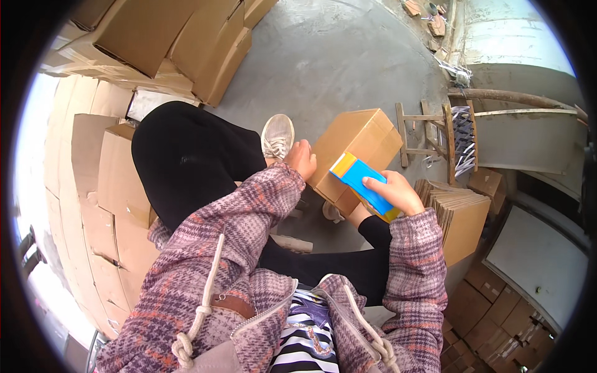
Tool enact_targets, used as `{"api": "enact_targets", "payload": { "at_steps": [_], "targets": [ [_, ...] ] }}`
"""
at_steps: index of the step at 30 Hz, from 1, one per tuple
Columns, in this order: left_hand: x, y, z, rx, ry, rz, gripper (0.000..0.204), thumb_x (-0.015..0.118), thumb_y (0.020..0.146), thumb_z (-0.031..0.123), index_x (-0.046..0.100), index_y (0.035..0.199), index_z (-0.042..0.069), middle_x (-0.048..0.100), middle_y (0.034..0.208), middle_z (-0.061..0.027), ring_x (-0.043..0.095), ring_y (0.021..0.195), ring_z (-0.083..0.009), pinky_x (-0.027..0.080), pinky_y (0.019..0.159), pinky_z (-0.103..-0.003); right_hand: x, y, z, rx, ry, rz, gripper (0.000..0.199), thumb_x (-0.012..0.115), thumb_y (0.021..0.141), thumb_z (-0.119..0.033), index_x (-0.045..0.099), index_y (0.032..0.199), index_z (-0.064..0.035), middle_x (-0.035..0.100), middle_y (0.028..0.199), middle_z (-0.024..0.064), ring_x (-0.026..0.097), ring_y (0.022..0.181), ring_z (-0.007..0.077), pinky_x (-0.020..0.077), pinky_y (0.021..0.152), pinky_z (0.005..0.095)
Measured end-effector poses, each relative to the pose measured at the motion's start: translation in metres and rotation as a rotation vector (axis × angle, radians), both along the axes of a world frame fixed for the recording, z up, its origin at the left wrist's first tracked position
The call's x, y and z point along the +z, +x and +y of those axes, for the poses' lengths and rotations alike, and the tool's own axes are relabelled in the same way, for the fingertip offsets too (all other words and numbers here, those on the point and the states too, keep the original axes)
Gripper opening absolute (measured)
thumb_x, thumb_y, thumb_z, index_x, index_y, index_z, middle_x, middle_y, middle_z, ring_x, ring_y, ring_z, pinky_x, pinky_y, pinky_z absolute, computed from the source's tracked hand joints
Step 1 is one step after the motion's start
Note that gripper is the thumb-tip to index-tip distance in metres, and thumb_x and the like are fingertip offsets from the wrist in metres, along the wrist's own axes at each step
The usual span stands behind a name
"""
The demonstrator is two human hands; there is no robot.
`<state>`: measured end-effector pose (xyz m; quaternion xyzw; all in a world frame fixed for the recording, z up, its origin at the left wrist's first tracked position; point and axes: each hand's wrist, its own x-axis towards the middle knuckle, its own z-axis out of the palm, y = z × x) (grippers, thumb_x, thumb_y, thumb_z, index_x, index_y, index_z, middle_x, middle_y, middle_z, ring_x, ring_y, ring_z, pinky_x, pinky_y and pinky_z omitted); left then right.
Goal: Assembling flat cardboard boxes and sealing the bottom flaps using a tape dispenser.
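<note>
Box [359, 144]: smooth cardboard, faint sheen
Blue tool [365, 181], at box's near right: smooth, plastic-looking
Jacket [180, 267], nearer than box: napped, woven cloth
Trousers [189, 158], left of box: matt cloth
Stool [448, 143], right of box: dull wood
Sheets [465, 224], right of box: matt cardboard
Floor [329, 56], beyond box: smooth, concrete-like

Two hands [301, 160] at one box [351, 140]; one blue item [357, 176] over it; two shoes [278, 134] near it. One chair [462, 140] stands to its right.
</note>
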<state>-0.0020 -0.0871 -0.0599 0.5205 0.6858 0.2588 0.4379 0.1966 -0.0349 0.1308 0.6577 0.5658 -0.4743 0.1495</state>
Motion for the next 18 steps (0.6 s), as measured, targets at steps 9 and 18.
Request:
{"api": "enact_targets", "payload": {
  "at_steps": [9, 18],
  "targets": [
    [0.080, 0.028, -0.055, -1.186, 1.202, 0.014, 0.016, 0.052, 0.075, 0.015, 0.057, 0.087, 0.005, 0.058, 0.100, -0.0103, 0.056, 0.095, -0.0242, 0.045, 0.087, -0.038, -0.004, 0.002, 0.011, -0.008, -0.070, -0.010, 0.063, 0.063, 0.073, -0.052, 0.064, 0.087, 0.0092, 0.066, 0.079, 0.0180, 0.064, 0.072, 0.0240, 0.0494, 0.066, 0.0343],
    [0.015, 0.072, -0.011, -1.274, 1.413, -0.121, 0.026, 0.052, 0.080, 0.017, 0.059, 0.097, -0.001, 0.058, 0.112, -0.0179, 0.052, 0.111, -0.0311, 0.038, 0.100, -0.041, 0.003, -0.003, 0.021, 0.059, -0.111, -0.041, 0.071, 0.061, 0.072, -0.055, 0.062, 0.097, 0.0113, 0.065, 0.094, 0.0230, 0.063, 0.085, 0.0291, 0.0481, 0.075, 0.0359]
  ]
}}
